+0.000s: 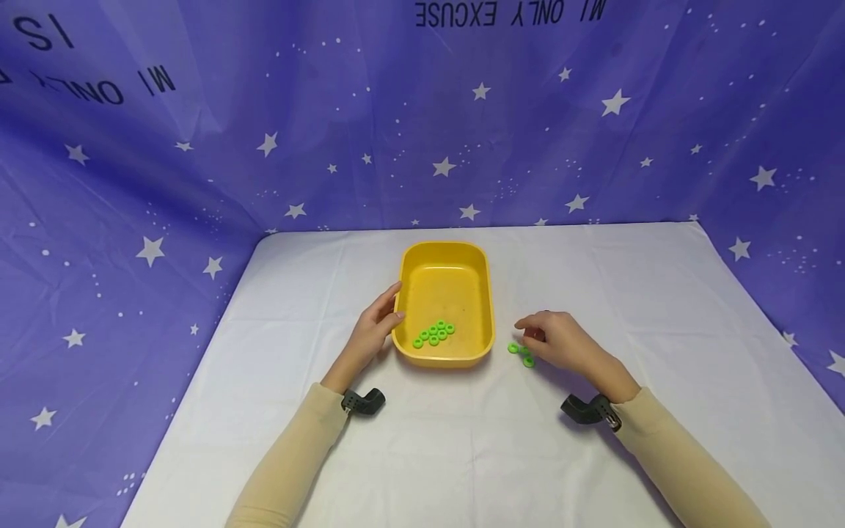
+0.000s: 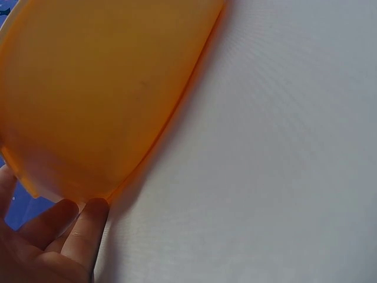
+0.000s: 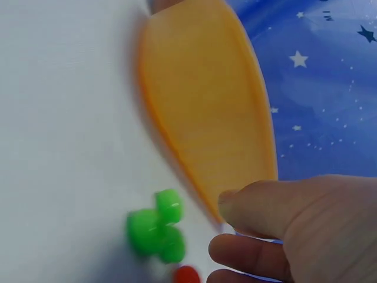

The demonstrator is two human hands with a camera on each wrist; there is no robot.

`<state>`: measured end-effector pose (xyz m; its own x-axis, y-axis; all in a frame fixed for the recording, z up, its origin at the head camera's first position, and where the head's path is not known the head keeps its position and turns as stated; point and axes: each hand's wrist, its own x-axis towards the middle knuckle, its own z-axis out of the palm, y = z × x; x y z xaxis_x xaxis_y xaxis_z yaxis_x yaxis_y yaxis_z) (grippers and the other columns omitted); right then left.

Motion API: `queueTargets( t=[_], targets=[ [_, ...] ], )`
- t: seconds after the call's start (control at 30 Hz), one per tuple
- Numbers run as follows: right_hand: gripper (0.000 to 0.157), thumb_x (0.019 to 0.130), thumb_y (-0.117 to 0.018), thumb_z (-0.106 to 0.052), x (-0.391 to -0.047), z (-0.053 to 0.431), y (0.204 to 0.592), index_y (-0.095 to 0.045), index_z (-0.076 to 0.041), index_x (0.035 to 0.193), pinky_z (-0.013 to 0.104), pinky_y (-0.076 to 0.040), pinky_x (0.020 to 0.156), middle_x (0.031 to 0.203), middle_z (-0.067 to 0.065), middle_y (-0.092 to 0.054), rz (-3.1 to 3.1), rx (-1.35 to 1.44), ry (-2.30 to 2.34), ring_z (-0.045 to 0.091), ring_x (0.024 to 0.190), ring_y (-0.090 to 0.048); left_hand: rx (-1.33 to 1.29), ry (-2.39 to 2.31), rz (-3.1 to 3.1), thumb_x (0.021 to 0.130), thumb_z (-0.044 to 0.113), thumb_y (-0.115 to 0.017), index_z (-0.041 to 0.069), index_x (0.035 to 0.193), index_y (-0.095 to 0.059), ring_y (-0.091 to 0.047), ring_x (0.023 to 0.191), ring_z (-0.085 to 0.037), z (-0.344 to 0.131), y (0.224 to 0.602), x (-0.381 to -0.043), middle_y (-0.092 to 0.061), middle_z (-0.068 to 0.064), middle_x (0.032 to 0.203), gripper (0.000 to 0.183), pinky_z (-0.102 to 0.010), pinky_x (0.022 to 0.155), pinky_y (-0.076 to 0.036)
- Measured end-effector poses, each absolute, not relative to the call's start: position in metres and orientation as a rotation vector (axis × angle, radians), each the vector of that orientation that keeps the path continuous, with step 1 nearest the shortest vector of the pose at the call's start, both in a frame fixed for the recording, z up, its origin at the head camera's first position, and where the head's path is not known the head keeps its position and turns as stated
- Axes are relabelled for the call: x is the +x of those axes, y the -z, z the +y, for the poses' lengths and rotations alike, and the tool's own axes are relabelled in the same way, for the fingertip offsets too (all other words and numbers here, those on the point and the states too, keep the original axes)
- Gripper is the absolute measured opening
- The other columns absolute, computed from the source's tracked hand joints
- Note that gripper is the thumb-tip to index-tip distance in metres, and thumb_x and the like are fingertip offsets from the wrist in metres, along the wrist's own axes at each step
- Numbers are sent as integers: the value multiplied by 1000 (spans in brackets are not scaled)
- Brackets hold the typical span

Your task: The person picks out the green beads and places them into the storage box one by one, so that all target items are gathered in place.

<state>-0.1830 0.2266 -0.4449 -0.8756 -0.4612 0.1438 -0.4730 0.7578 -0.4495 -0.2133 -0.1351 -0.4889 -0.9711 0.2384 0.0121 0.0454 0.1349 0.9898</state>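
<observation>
Green rings (image 1: 433, 335) are held in the tray (image 1: 444, 290), touched by the left hand (image 1: 372, 328), fingers spread; loose rings (image 3: 147, 232) on the bench (image 1: 462, 440) are overhung by the right hand (image 1: 557, 339), fingers parted.

The tub (image 1: 449, 293) at your left hand (image 1: 376, 326) is yellow; the rings (image 1: 433, 331) inside it and those by your right hand (image 1: 557, 339), bright green. White cloth (image 1: 462, 440) lies beneath both hands, beige sleeves (image 1: 290, 455) behind, and beyond, a purple curtain (image 1: 396, 95) with white stars and black letters.
</observation>
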Motion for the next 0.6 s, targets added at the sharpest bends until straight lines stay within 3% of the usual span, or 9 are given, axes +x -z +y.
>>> queueTargets(
  t=[0.6],
  targets=[
    [18, 83, -78, -9, -161, 238, 466, -78, -4, 99, 20, -50, 61, 76, -8, -69, -2902, 732, -803, -1, 68, -55, 285, -1947, 2260, 102, 14, -56, 22, 159, -37, -45, 146, -36, -135, 491, -213, -40, -17, 162, 61, -51, 115, -46]
  ],
)
